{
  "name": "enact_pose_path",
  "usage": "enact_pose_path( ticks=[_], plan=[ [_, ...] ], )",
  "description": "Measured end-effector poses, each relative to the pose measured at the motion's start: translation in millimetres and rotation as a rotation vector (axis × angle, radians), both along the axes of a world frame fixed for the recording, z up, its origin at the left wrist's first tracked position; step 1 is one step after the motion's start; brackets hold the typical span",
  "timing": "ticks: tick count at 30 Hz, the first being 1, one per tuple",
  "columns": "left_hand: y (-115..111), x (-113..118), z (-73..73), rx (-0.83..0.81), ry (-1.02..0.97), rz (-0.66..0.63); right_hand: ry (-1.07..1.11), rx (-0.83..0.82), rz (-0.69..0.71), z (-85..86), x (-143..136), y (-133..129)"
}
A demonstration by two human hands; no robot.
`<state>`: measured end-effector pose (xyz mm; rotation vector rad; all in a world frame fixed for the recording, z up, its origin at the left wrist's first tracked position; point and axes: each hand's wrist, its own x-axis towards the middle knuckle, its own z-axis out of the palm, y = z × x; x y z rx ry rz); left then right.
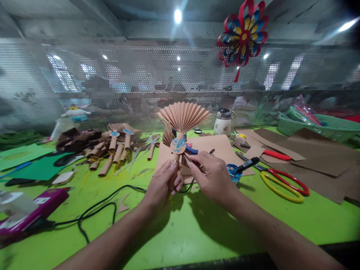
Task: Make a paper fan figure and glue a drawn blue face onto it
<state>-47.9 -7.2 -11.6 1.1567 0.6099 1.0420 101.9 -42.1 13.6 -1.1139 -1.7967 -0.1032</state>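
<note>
Upright in front of me is a brown paper figure with a pleated fan (184,116) at its top. A round paper face (178,146) with blue drawn eyes and mouth sits below the fan. My left hand (165,178) is closed around the tube-like lower body. At the figure's right side, my right hand (212,172) pinches a small folded paper wing, its fingertips partly hiding it. A matching pleated wing (168,135) spreads on the left side. Behind the figure, a blue-handled tool (191,150) is partly hidden.
Several similar paper figures (114,140) lie at the left. A purple power strip (39,210) trails a black cord (84,217). At right are red-and-yellow scissors (284,187), a marker (247,165) on a blue tape roll (233,173), brown paper sheets (317,153), a bottle (223,123) and a green basket (309,127).
</note>
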Motion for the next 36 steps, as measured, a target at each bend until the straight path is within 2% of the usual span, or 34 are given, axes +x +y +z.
enact_pose_path(
  ticks=[10,19,24,29,32,36],
  plan=[
    [2.0,1.8,-7.8,0.031,-0.037,-0.106,0.043,0.004,-0.01,-2.8,-9.0,-6.6],
    [2.7,3.2,-8.7,0.105,-0.03,-0.095,0.123,0.001,0.008,-8.8,-13.4,-4.7],
    [3.3,0.9,-5.9,0.046,-0.032,-0.036,0.49,-0.155,0.081,-3.8,-6.8,2.7],
    [0.5,1.6,-6.2,-0.07,-0.053,-0.03,0.801,-0.114,0.034,6.6,8.6,17.7],
    [-1.5,2.3,-5.6,-0.102,-0.068,-0.069,0.713,-0.128,-0.043,2.2,18.3,27.6],
    [-2.1,-0.1,2.4,-0.174,-0.129,-0.076,0.531,-0.214,-0.118,-15.6,26.5,39.1]
  ],
)
